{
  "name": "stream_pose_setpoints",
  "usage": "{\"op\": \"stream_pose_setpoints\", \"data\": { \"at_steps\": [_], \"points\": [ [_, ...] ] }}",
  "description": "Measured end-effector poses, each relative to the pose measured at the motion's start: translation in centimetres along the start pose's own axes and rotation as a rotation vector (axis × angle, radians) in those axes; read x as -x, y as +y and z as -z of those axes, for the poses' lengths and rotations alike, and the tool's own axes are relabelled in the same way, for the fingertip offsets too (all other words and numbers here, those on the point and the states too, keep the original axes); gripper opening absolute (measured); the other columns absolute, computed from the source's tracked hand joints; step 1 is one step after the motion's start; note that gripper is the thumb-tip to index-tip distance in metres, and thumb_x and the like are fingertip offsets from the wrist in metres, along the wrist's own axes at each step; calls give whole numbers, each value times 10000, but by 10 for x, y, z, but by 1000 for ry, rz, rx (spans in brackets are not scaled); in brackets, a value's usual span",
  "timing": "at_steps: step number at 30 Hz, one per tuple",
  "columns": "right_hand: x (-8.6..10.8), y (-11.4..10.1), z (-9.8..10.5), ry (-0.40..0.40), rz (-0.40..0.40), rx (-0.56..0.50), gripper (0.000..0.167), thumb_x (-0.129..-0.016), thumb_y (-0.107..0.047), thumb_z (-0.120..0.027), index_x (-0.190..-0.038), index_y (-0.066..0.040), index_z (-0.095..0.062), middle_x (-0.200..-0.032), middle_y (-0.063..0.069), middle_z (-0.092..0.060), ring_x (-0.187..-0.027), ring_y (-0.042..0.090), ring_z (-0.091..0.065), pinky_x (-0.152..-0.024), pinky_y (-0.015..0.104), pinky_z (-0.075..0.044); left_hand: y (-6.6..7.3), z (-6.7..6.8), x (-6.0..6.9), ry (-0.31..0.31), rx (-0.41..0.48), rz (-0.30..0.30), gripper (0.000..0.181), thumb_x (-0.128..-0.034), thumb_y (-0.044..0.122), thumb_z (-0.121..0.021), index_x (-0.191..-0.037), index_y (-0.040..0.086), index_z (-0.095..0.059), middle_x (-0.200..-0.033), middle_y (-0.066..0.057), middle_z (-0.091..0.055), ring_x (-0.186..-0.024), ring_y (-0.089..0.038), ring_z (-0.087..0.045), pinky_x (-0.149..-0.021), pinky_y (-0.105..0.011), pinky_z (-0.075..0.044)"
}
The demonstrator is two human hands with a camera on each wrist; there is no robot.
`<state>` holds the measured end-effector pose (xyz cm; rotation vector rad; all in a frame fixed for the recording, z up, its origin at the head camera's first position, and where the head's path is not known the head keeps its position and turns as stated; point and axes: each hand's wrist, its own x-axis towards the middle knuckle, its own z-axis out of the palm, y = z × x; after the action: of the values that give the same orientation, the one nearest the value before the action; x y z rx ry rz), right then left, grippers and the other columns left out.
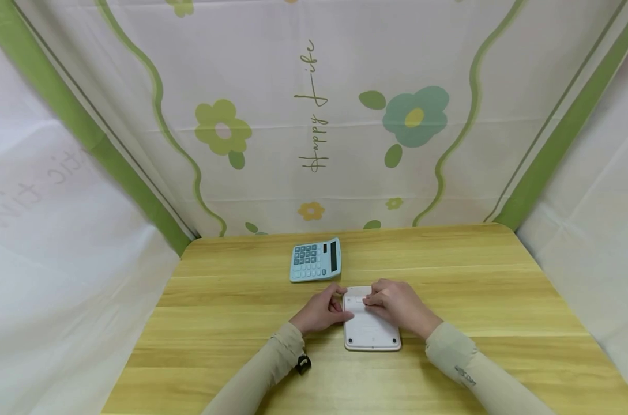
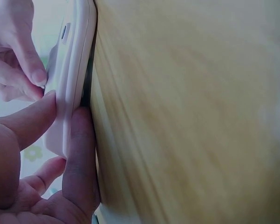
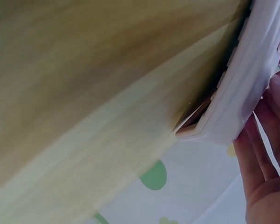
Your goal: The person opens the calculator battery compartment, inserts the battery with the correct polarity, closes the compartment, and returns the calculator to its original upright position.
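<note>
A pale pink-white calculator (image 1: 371, 331) lies face down on the wooden table, its back up. Keys show along its underside in the right wrist view. My left hand (image 1: 321, 311) grips its left edge, thumb on the back and a finger (image 2: 81, 154) under the rim. My right hand (image 1: 397, 302) is at the upper right of the back, thumb and forefinger close together beside a small pale rectangle (image 1: 358, 300). Other right fingers (image 3: 251, 158) touch the casing (image 3: 228, 112). Whatever lies between the right fingertips is too hidden to tell.
A light blue calculator (image 1: 314, 260) lies face up behind the white one, towards the table's far edge. The wooden table (image 1: 230, 311) meets a flower-printed curtain (image 1: 272, 173) at the back. Pale fabric hangs on both sides. A small black object (image 1: 303, 364) sits at my left cuff.
</note>
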<state>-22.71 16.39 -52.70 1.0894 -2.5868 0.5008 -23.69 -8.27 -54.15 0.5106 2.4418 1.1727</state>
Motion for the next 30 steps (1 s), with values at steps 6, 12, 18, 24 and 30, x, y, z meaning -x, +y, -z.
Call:
{"op": "stream_pose_setpoints", "data": {
  "at_steps": [6, 12, 18, 24, 30],
  "points": [
    [0, 0, 0, -7, 3, 3, 133, -827, -187, -888, -945, -140, -848, -819, -57, -700, -723, 49, -587, -625, 180, -509, 0, 0, 0, 0, 13, 3, 500, -951, 292, -779, -1365, 128, -551, -905, 28, -650, -789, -98, -590, -722, -246, -504],
    [1, 1, 5, -41, 2, 1, 171, -819, -198, -892, -973, -141, -843, -862, -48, -717, -759, 67, -622, -660, 212, -543, 0, 1, 0, -2, 21, 2, 505, -952, 286, -778, -1372, 125, -548, -908, 24, -651, -796, -105, -592, -728, -249, -505],
    [5, 4, 8, -76, -1, -38, 245, -790, -198, -909, -1020, -159, -835, -958, -50, -752, -845, 92, -671, -731, 261, -586, 2, 2, 1, -2, 9, 10, 505, -951, 286, -779, -1372, 129, -547, -910, 25, -652, -796, -102, -591, -735, -249, -506],
    [5, 6, 10, -140, -92, -123, 262, -794, -199, -903, -1045, -197, -829, -1031, -82, -764, -929, 88, -681, -811, 302, -589, 2, 2, 1, -5, 2, 8, 503, -953, 287, -777, -1371, 129, -547, -912, 26, -650, -795, -101, -589, -738, -249, -505],
    [6, 8, 12, -154, -126, -187, 325, -777, -170, -911, -1088, -186, -819, -1020, -69, -756, -896, 82, -665, -772, 267, -567, 2, 1, 1, -6, 0, 8, 509, -951, 290, -778, -1374, 124, -548, -913, 21, -649, -796, -106, -588, -739, -252, -506]
  ]
}}
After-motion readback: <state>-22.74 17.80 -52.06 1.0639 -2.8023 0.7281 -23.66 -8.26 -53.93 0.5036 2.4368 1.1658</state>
